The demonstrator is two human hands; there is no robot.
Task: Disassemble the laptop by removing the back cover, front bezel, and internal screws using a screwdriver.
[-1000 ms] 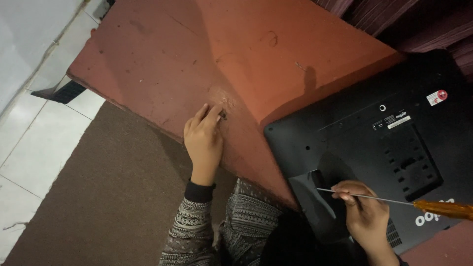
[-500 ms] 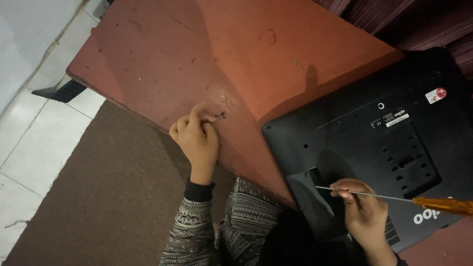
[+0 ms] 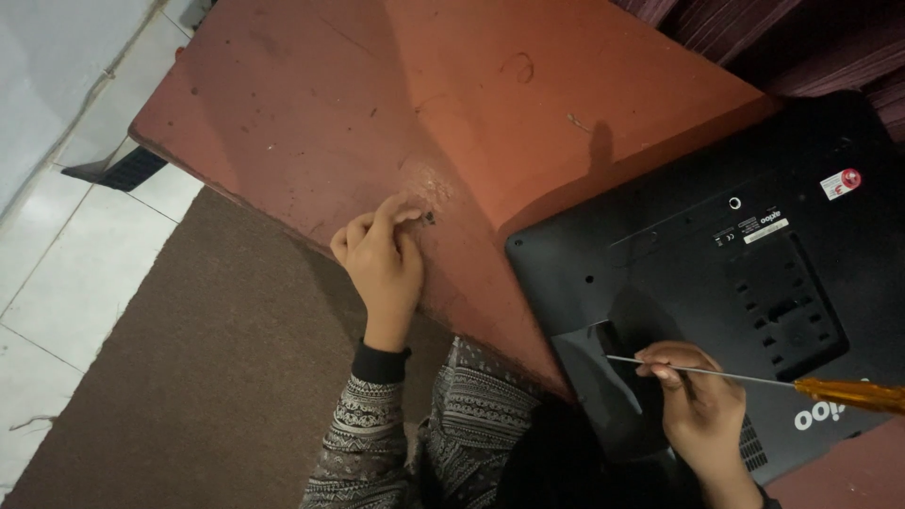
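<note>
My left hand [image 3: 382, 259] rests on a reddish-brown table [image 3: 377, 104], fingers curled, the fingertips right beside a small dark screw [image 3: 430, 219]. My right hand [image 3: 698, 401] pinches the thin metal shaft of a screwdriver [image 3: 754, 378] with an orange handle, held over the back of a black device [image 3: 754, 273] that lies face down on the table's right side. The screwdriver tip points left above a flat panel on the device's lower part.
A brown carpet [image 3: 189, 377] covers the floor below the table edge, with white tiles [image 3: 66, 245] to the left. Dark curtains [image 3: 801, 38] hang at the upper right. My patterned sleeves and lap fill the bottom middle.
My left hand's fingers have curled in from flat and drawn slightly down, fingertips now next to the small screw. My right hand and screwdriver have hardly moved.
</note>
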